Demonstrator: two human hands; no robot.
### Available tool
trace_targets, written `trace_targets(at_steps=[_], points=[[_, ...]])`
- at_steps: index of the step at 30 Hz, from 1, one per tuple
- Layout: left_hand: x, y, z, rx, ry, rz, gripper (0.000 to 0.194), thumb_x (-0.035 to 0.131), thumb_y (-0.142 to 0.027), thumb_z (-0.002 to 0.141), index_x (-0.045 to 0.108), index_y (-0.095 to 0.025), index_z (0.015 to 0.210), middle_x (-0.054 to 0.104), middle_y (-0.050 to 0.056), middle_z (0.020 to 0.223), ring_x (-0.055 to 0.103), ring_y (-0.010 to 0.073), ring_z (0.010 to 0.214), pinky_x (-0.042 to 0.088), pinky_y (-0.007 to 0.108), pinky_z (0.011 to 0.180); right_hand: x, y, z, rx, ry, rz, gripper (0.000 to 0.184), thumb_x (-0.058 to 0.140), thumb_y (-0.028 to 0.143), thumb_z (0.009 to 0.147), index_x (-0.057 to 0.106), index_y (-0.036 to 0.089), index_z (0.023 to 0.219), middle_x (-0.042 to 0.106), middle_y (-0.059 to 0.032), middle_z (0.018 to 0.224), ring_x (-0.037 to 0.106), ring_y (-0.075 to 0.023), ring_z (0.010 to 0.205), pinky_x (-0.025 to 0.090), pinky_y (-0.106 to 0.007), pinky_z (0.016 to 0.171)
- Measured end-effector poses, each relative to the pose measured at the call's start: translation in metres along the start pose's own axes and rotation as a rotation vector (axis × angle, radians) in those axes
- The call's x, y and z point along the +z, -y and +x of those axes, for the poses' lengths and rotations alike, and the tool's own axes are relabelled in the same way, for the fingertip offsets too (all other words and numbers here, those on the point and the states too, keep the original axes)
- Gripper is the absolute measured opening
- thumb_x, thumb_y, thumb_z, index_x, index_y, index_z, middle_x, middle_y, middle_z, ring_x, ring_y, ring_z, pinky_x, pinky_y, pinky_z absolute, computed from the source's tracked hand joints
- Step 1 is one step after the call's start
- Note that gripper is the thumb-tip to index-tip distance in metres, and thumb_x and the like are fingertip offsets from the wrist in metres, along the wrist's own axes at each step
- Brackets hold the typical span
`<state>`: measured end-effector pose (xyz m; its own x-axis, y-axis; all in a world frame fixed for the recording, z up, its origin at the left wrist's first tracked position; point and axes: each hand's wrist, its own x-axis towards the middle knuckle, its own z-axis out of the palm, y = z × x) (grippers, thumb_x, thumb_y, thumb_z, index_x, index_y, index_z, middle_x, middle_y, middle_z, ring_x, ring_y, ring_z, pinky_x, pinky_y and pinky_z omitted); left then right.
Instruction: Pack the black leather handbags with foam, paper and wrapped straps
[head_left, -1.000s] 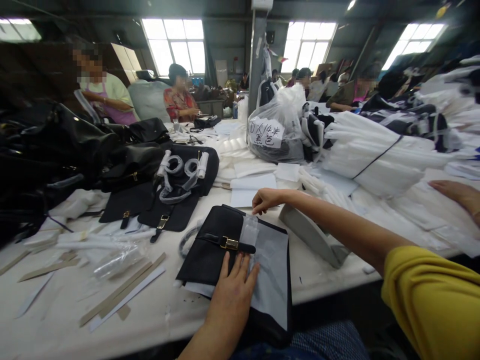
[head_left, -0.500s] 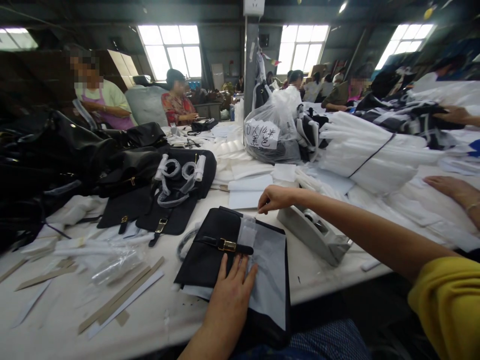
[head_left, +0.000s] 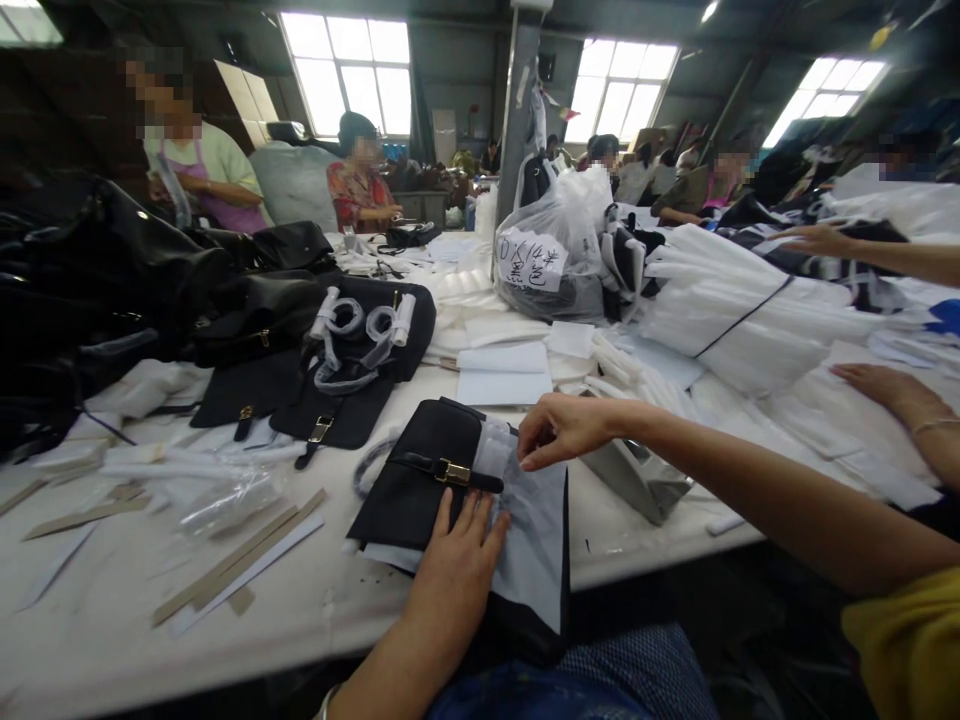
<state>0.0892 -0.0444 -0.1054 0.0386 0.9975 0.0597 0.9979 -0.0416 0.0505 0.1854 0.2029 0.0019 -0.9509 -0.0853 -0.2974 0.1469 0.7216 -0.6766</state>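
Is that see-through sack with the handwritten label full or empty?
Looks full: the plastic sack bulges, dark contents showing through its lower part.

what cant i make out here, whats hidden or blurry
All in the head view:
whether the right hand pinches anything: its curled fingers hide it
upper part of the tape dispenser: behind the right forearm
part of the black bag: under the left hand
contents of the plastic sack: cloudy plastic

My right fingertips (head_left: 534,462) — contents unresolvable; yellow sleeve (head_left: 911,635) — cut off by the frame's edge.
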Motion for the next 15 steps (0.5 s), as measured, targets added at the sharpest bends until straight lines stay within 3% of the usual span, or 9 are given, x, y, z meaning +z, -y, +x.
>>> trace_targets(at_steps=[6,11,15], points=[[0.005,0.001,0.001,0.016,-0.046,0.009,0.04,0.041,-0.026,0.1,0.056,-0.022,0.137,0.052,0.016,0.144,0.048,0.0327,0.135,0.036,0.06,0.112,0.014,-0.021,0.041,0.031,-0.06,-0.269,0.025,0.068,0.038,0.082,0.079,0.018,0.091,0.075,-0.0013,0.075,0.063,-0.0119,0.063,0.041,-0.02,0.059],[0.007,0.001,0.0,0.019,-0.09,0.004,0.04,0.039,-0.028,0.101,0.058,-0.021,0.136,0.054,0.017,0.143,0.05,0.0327,0.134,0.038,0.059,0.111,0.026,-0.004,0.059,0.144,-0.076,-0.683,0.03,0.067,0.05,0.081,0.08,0.022,0.083,0.076,-0.0064,0.073,0.067,-0.0202,0.065,0.036,-0.025,0.053],[0.009,0.002,0.0,0.012,-0.094,-0.015,0.04,0.039,-0.028,0.101,0.057,-0.023,0.136,0.052,0.016,0.145,0.048,0.0327,0.135,0.037,0.06,0.111,0.03,0.006,0.068,0.202,-0.094,-0.815,0.043,0.069,0.055,0.079,0.08,0.014,0.084,0.075,-0.0177,0.076,0.071,-0.0304,0.074,0.039,-0.029,0.057]])
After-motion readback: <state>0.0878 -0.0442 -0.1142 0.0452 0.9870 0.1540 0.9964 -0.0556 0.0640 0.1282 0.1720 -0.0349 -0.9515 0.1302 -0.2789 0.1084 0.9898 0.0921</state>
